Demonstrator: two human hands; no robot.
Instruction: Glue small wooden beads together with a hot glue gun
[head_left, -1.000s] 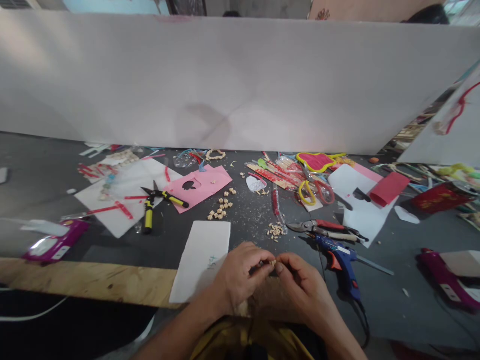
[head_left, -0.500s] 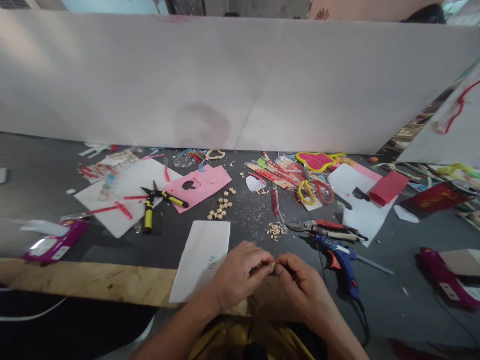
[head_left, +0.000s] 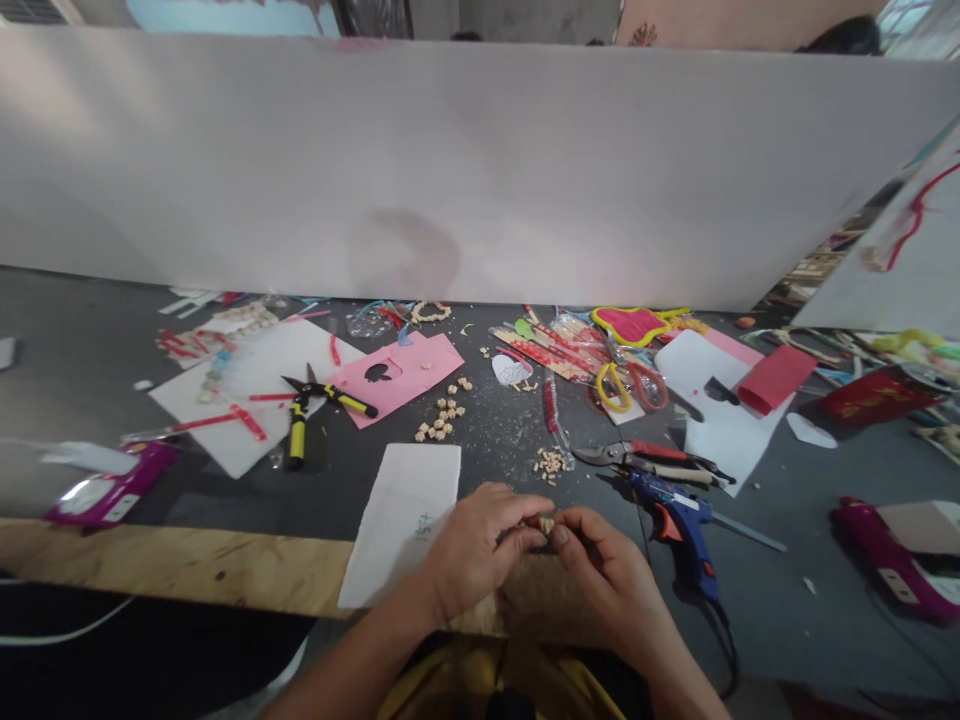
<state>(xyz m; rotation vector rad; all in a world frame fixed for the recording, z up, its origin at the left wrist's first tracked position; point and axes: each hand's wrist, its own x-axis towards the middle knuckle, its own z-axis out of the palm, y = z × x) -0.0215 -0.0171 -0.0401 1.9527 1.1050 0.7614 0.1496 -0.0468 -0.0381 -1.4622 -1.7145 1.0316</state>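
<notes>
Near the table's front edge, my left hand (head_left: 484, 550) pinches a small light wooden piece (head_left: 547, 523) between thumb and fingers. My right hand (head_left: 604, 565) closes on the same piece from the other side, fingertips almost touching the left ones. Under my left wrist lies a white sheet (head_left: 405, 510) with green writing. Small wooden clusters (head_left: 442, 418) sit beyond my left hand. A pile of short wooden bits (head_left: 551, 463) lies just beyond the fingertips. To the right is a blue glue gun (head_left: 686, 525).
Pliers with yellow handles (head_left: 298, 435) and pink paper (head_left: 401, 375) lie at left. Red-handled pruners (head_left: 660, 455), scissors (head_left: 615, 385), patterned sticks (head_left: 536, 350) and a red can (head_left: 885, 393) lie at right. A white board (head_left: 480, 170) stands behind.
The wooden piece shows more clearly between my fingertips, which have parted slightly. My hands otherwise stay in nearly the same place.
</notes>
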